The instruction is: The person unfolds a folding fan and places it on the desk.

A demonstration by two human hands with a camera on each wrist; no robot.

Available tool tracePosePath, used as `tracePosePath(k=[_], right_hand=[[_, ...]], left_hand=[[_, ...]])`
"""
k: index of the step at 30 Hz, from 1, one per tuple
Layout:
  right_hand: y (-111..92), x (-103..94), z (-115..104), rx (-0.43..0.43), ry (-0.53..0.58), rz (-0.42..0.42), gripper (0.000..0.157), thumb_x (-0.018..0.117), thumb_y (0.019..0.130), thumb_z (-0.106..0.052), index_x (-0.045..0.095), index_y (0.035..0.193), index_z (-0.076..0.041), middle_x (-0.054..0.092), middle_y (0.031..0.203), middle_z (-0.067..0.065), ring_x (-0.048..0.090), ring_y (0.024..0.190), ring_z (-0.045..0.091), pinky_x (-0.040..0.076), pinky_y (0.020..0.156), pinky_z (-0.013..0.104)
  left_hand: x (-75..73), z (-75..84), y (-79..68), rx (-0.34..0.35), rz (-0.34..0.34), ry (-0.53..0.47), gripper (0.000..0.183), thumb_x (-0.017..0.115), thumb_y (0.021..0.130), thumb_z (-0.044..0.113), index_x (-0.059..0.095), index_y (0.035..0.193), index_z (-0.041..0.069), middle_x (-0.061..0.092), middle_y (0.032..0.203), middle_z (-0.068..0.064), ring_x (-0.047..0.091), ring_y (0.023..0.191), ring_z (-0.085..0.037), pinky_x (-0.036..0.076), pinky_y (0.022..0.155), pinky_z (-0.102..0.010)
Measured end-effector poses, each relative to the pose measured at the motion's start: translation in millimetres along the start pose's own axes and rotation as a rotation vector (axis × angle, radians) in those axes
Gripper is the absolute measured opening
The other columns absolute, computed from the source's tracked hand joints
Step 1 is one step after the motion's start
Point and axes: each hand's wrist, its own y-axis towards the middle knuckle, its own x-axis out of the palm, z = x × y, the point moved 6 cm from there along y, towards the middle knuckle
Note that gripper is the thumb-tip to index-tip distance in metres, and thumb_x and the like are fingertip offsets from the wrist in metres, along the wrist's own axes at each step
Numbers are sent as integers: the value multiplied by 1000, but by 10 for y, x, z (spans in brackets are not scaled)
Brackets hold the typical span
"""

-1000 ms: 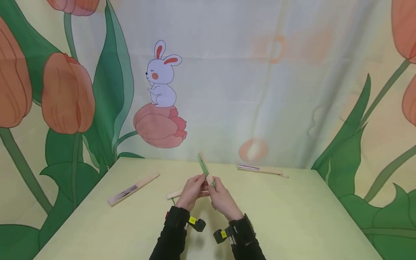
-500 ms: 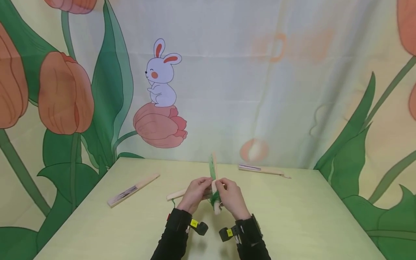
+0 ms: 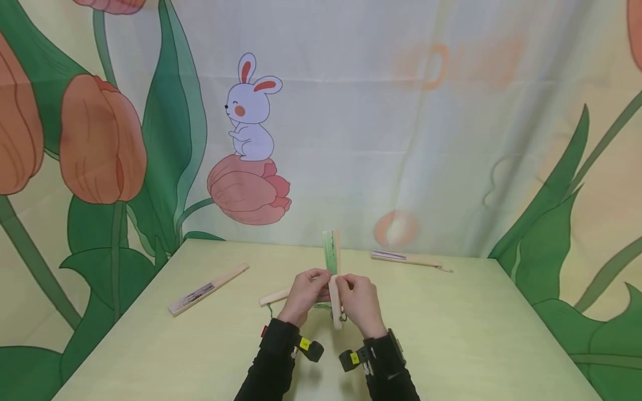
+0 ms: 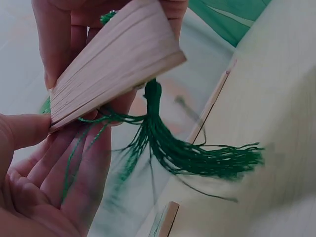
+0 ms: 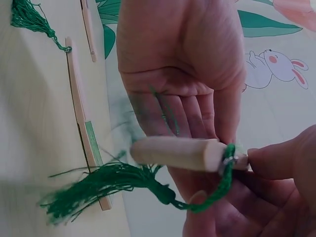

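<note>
A folding fan [image 3: 335, 309] with pale wooden ribs and a green upper part stands upright between both hands above the table. My left hand [image 3: 302, 295] pinches its left edge by thumb and fingers. From the other side my right hand [image 3: 362, 303] grips the ribs, thumb against the wood. In the left wrist view the ribs [image 4: 118, 64] lie stacked close together. A green tassel [image 4: 197, 158] hangs from the fan's lower end, and thin green threads trail over the left fingers [image 4: 91, 168]. The tassel's cord [image 5: 219, 195] loops at the rib end in the right wrist view.
Behind my left hand lies another wooden fan [image 3: 273, 298] with a green tassel, partly hidden. One folded fan with dark print [image 3: 208, 289] lies on the table's left; another with purple print [image 3: 403, 258] is near the back edge. A printed curtain [image 3: 341, 139] hangs behind the table.
The fan has turned from leaning left to upright, and its green part shows broader. Its lower end has come into sight between the hands. My right hand has shifted slightly right.
</note>
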Motion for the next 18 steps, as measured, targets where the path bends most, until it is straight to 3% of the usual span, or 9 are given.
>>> tracePosePath(k=[7, 14, 18], right_hand=[[-10, -50, 0, -31, 6, 28, 25, 60, 105, -12, 78, 101, 5, 75, 82, 12, 67, 63, 21, 53, 54, 30], [16, -107, 61, 38, 14, 41, 26, 59, 105, -14, 77, 104, 5, 76, 85, 13, 68, 64, 20, 49, 51, 29], [26, -118, 73, 44, 23, 45, 28, 57, 106, -14, 76, 109, 7, 76, 89, 17, 70, 67, 25, 53, 53, 30]], left_hand=[[15, 56, -32, 19, 8, 0, 33, 62, 106, 23, 67, 121, -6, 78, 90, -10, 74, 75, -12, 63, 80, -39], [5, 44, -11, 8, 9, -54, 30, 63, 106, 20, 66, 118, -8, 78, 90, -11, 74, 73, -11, 64, 77, -33], [-7, 34, 1, 0, 9, -67, 29, 63, 106, 19, 66, 117, -7, 77, 90, -11, 74, 74, -11, 64, 77, -34]])
